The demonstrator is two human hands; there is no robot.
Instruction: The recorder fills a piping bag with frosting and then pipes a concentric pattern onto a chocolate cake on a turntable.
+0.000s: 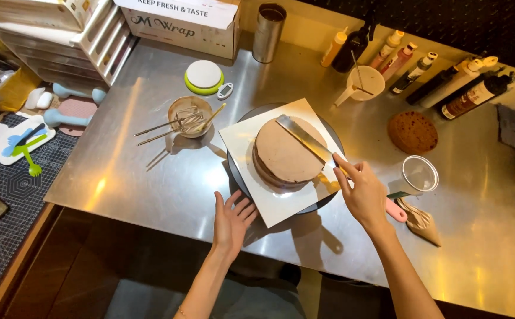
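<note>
A round cake (285, 157) coated in brown cream sits on a white square board (241, 140) atop a dark turntable (335, 142). My right hand (364, 194) grips a long metal spatula (303, 137), its blade lying flat across the cake's top right. My left hand (232, 220) is open, fingers spread, touching the turntable's near edge by the board's front corner.
A bowl with a whisk (190, 116) stands left of the cake. A bare sponge layer (412, 132), a clear cup (420, 173) and a piping bag (421, 221) lie to the right. Squeeze bottles (440, 82) line the back. A steel canister (268, 32) and a cardboard box (183, 23) stand behind.
</note>
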